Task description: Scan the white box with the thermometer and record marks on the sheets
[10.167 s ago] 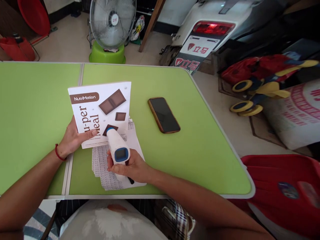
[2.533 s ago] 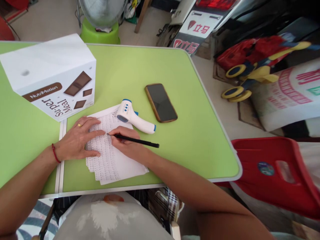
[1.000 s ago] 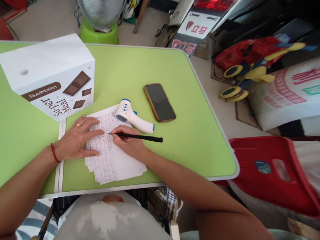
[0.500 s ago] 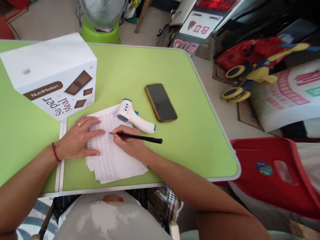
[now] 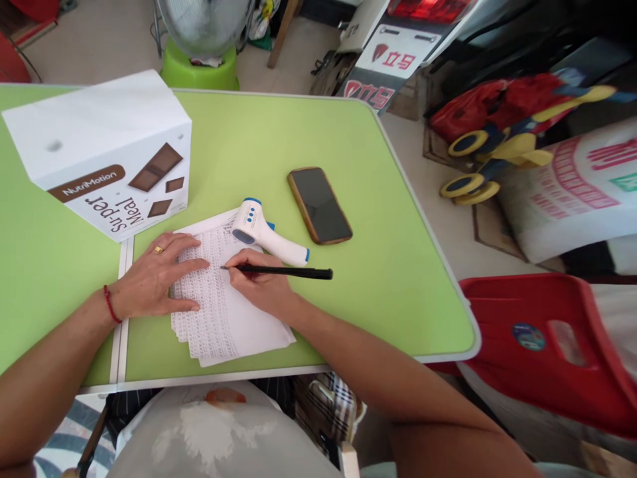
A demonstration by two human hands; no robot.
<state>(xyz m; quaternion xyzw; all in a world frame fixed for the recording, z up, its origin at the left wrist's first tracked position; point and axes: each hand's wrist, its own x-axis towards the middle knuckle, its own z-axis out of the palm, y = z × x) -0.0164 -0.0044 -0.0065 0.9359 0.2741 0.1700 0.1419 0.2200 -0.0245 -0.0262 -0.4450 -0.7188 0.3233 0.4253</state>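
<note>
The right hand [image 5: 259, 285] grips a black pen [image 5: 283, 272], its tip on the printed papers [image 5: 223, 325] near the table's near edge. The left hand [image 5: 159, 279] lies spread flat on them. A white infrared thermometer [image 5: 263, 239] rests on their far corner, just left of a phone [image 5: 319, 206]; a NutriMotion box [image 5: 109, 159] stands far left on the green table [image 5: 298, 146].

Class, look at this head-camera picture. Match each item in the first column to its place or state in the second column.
Items:
1. Black pen
2. Infrared thermometer
3. Smartphone
4. NutriMotion box

Places or states:
A. Standing to the left of the printed papers
B. Held in the right hand
C. Resting partly on the papers
D. Lying screen up on the green table, apart from the papers

Pairs: 1-B, 2-C, 3-D, 4-A
</note>
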